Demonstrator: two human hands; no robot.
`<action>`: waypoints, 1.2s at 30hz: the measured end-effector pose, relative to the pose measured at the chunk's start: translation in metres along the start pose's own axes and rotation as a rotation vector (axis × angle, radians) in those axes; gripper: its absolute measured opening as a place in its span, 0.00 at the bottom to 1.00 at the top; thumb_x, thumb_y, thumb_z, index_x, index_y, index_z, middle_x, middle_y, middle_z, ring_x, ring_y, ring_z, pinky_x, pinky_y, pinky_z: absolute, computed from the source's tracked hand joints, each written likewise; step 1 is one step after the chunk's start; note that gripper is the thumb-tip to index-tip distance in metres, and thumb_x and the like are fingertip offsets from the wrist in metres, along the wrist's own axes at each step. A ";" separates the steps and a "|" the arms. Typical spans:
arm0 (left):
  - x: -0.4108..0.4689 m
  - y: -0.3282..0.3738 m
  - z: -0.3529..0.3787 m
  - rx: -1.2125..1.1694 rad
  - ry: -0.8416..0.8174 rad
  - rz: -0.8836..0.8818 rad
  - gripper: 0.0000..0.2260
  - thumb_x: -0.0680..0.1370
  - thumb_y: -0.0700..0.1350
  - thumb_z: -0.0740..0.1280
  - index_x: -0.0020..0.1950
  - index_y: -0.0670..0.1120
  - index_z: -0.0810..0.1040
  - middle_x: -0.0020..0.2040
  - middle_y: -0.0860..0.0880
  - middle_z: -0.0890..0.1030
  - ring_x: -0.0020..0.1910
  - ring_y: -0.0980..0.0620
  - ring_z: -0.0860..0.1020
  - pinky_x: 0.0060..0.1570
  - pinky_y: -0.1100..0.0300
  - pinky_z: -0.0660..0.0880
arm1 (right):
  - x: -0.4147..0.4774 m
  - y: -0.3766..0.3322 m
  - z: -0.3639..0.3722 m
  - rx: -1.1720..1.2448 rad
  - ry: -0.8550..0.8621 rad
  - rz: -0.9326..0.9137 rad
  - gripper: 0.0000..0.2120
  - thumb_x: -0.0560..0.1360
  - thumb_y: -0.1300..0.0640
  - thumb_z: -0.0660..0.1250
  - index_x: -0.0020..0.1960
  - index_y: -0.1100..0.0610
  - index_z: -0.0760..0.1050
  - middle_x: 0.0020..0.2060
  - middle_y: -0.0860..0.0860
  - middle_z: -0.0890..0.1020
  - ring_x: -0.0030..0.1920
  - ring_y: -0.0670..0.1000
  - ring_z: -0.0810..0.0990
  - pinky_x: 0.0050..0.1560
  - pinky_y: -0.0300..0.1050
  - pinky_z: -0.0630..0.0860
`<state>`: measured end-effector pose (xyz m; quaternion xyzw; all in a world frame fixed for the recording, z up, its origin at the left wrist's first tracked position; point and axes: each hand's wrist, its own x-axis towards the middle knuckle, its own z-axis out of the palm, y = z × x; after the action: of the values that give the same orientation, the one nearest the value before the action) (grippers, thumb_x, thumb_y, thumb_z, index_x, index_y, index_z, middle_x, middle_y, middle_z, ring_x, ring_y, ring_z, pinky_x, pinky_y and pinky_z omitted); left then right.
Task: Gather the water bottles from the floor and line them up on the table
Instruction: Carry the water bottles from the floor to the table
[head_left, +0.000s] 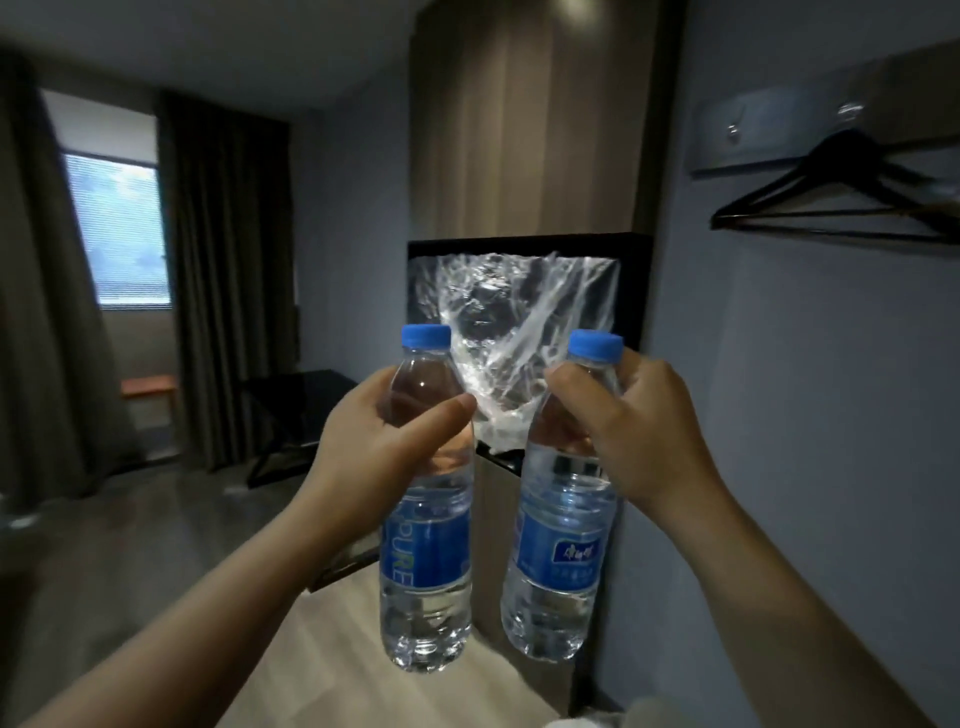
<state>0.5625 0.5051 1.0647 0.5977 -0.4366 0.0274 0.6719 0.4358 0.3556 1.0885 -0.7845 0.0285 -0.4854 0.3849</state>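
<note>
Two bottles are up in front of me, each shoulder partly hidden under my grip; behind them crumpled clear plastic (519, 322) blurs into something dark I cannot make out. The left bottle (426, 623) shows "PURE" on its blue label (423, 556); the right bottle (545, 618) has small white script, unreadable. My left hand (384, 441) clasps the top of its bottle, my right hand (639, 431) likewise, both bottles upright in the air, apart.
</note>
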 end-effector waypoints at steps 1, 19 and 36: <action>0.004 -0.007 -0.007 0.021 0.017 -0.002 0.08 0.66 0.53 0.73 0.42 0.54 0.80 0.37 0.51 0.83 0.38 0.53 0.83 0.38 0.58 0.79 | 0.007 0.006 0.011 -0.006 -0.007 -0.001 0.11 0.69 0.48 0.66 0.31 0.53 0.75 0.26 0.47 0.81 0.29 0.45 0.81 0.32 0.36 0.76; 0.136 -0.158 -0.084 0.264 0.292 -0.057 0.15 0.65 0.56 0.74 0.45 0.49 0.77 0.37 0.50 0.81 0.37 0.53 0.81 0.38 0.59 0.76 | 0.169 0.170 0.177 0.157 -0.202 -0.057 0.12 0.68 0.45 0.65 0.34 0.53 0.76 0.25 0.43 0.81 0.26 0.39 0.78 0.26 0.27 0.69; 0.310 -0.330 -0.256 0.285 0.339 -0.097 0.15 0.64 0.59 0.72 0.43 0.51 0.78 0.37 0.51 0.81 0.37 0.53 0.82 0.37 0.60 0.76 | 0.314 0.281 0.423 0.167 -0.246 -0.036 0.11 0.71 0.45 0.65 0.33 0.49 0.74 0.23 0.43 0.77 0.24 0.40 0.74 0.26 0.33 0.70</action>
<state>1.0805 0.4729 1.0237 0.6935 -0.2798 0.1565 0.6451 1.0255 0.2711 1.0454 -0.8036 -0.0734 -0.3931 0.4408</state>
